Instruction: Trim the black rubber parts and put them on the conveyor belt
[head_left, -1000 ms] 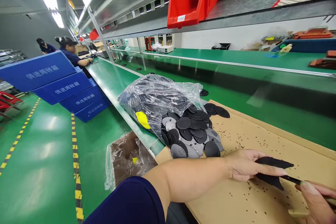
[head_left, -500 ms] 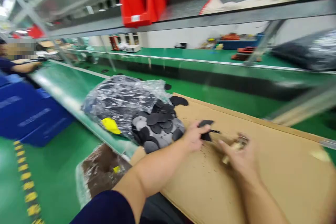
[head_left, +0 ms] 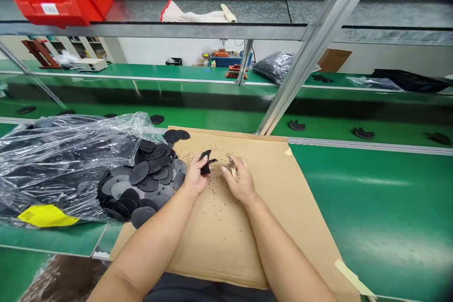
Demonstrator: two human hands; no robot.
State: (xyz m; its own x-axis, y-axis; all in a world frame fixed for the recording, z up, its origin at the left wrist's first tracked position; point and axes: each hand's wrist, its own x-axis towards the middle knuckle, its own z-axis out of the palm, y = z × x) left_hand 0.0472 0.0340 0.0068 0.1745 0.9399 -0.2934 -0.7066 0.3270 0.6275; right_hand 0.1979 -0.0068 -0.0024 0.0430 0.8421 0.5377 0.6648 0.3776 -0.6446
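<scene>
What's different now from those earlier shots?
The view has swung to the right. The right hand, earlier close against the thin end of the black piece, is now apart from it, with a small tool. The left hand still holds the piece; the pile of discs looks unchanged.

Landmark: tan cardboard sheet [head_left: 283, 198] on green bench [head_left: 375, 203]. Left hand [head_left: 195, 175], over sheet: pinches thin black piece [head_left: 205, 166]. Right hand [head_left: 242, 182], over sheet: holds small metallic tool [head_left: 232, 167], type unclear. Black and grey oval discs [head_left: 139, 173]: heaped at sheet's left edge. Clear plastic bag [head_left: 67, 160] with yellow label [head_left: 47, 216]: left of sheet. Tiny black specks [head_left: 213, 180]: scattered on sheet.
</scene>
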